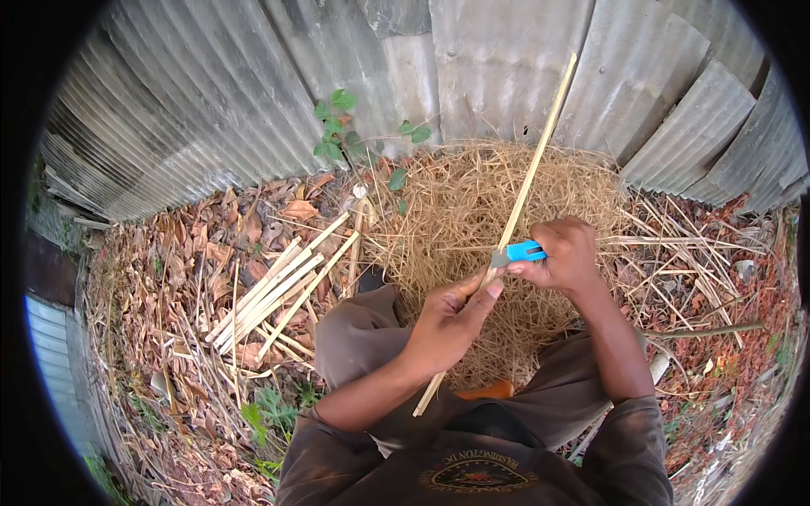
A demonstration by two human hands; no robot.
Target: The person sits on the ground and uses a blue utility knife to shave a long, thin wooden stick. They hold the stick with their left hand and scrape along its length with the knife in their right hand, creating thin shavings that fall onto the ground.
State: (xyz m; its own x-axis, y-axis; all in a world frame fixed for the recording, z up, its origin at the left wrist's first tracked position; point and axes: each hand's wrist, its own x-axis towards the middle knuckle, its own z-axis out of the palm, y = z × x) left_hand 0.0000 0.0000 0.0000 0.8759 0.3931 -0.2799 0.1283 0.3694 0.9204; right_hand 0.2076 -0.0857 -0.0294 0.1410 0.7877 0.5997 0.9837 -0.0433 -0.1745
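Note:
My left hand [447, 320] grips a long thin bamboo strip [530, 169] near its lower part; the strip runs up and to the right toward the metal wall. My right hand [565, 253] holds a knife with a blue handle [523, 250], its blade laid against the strip just above my left thumb. The strip's lower end pokes out below my left wrist, over my lap.
A bundle of cut bamboo strips [278, 291] lies on dry leaves to my left. A heap of straw-like shavings [472, 211] sits ahead of my knees. A corrugated metal wall [253, 84] with a small green vine [333, 126] closes the back.

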